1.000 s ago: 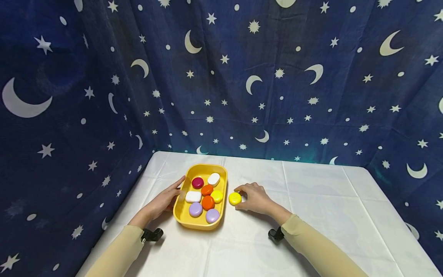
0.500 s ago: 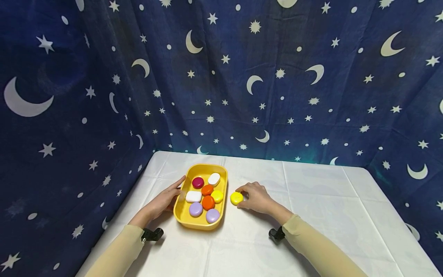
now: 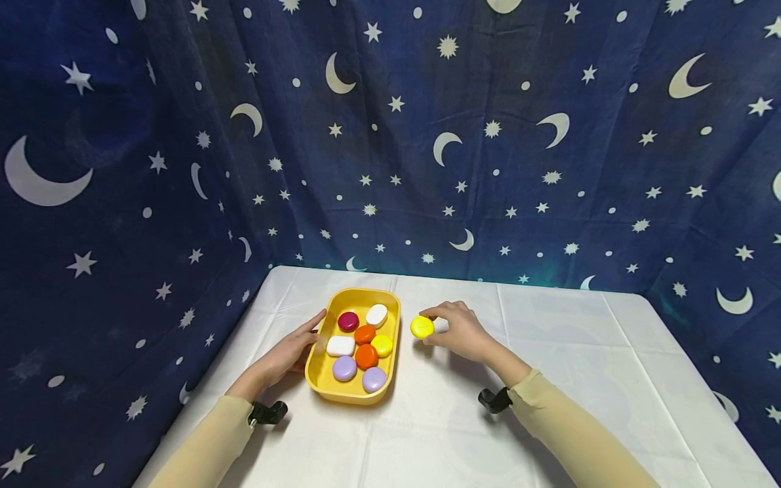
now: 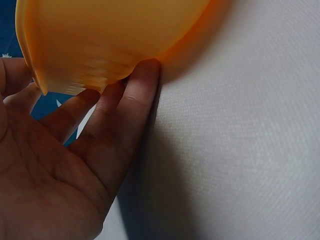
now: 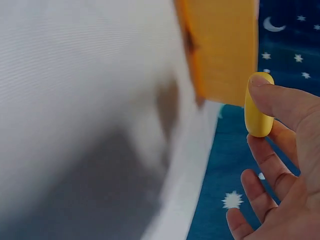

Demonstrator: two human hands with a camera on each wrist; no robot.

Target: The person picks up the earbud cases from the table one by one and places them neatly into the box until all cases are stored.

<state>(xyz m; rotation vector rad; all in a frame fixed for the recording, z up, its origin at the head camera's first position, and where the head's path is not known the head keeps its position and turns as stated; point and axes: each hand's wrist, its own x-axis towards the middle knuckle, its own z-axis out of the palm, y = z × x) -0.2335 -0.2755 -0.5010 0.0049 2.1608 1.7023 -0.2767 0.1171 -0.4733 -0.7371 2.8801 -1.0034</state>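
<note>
A yellow tray (image 3: 321, 366) sits on the white tablecloth and holds several smooth pebbles: maroon (image 3: 348, 320), white, orange (image 3: 366, 356), yellow and lilac ones. My left hand (image 3: 291, 352) lies against the tray's left wall (image 4: 105, 45) with straight fingers (image 4: 131, 107) touching it. My right hand (image 3: 459, 330) pinches a yellow pebble (image 3: 422, 327) just right of the tray, lifted off the cloth. The right wrist view shows that pebble (image 5: 258, 106) edge-on between thumb and fingers, beside the tray's wall (image 5: 222, 50).
The white-covered table (image 3: 549, 379) reaches right and toward me. A dark blue curtain (image 3: 390, 135) with stars and moons closes off the back and both sides. Black wrist straps (image 3: 495, 400) sit at my cuffs.
My right hand has lifted the yellow pebble off the cloth and carried it up and away from me beside the tray. The left hand and the tray have stayed put.
</note>
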